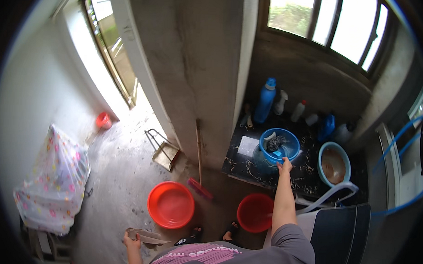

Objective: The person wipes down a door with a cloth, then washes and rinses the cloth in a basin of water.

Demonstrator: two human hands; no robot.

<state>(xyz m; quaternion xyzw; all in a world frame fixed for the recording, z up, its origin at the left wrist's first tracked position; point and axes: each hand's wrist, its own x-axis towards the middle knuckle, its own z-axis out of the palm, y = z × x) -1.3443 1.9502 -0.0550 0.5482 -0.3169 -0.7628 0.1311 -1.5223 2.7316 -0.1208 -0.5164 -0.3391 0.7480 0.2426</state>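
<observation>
My right hand (284, 166) grips the near rim of a blue plastic basin (292, 136) on the black marbled counter (247, 166). In the basin lie a dark scouring pad (275, 143), a whitish item beside it and a small light-blue piece. Low at the left, my left hand (132, 240) holds a flat brown-grey piece (150, 236), perhaps cardboard or cloth, by its left end. A pale rectangular sheet (248, 146) lies on the counter left of the basin.
A red-orange basin (171, 204), a red bucket (254, 213), a broom (200, 159) and a dustpan (166, 156) are on the floor. Bottles (265, 100) line the counter's back; another basin (346, 164) stands right, near a grey hose (326, 199). Left is a plastic-covered object (55, 189).
</observation>
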